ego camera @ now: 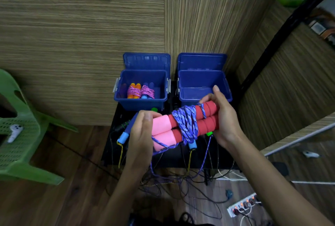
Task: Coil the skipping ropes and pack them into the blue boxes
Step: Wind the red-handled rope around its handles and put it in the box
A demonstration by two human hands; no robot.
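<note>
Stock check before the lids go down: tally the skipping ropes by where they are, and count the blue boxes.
Coiled ropes packed in the left blue box: 2 (orange handles, blue handles)
Ropes in the hands: 1 (pink-and-red handles)
Ropes loose on the black surface: at least 2
Blue boxes: 2
Total: at least 7

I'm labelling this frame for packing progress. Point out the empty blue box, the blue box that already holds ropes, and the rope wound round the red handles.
Empty blue plastic box (pixel 196 80), head view, inner back wall.
Blue plastic box holding ropes (pixel 140 102), head view, front wall.
Purple braided rope (pixel 186 122), head view, wound coils.

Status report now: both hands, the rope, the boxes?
Left hand and right hand grip red-pink handles; purple rope half coiled. Right blue box empty, path clear.
</note>
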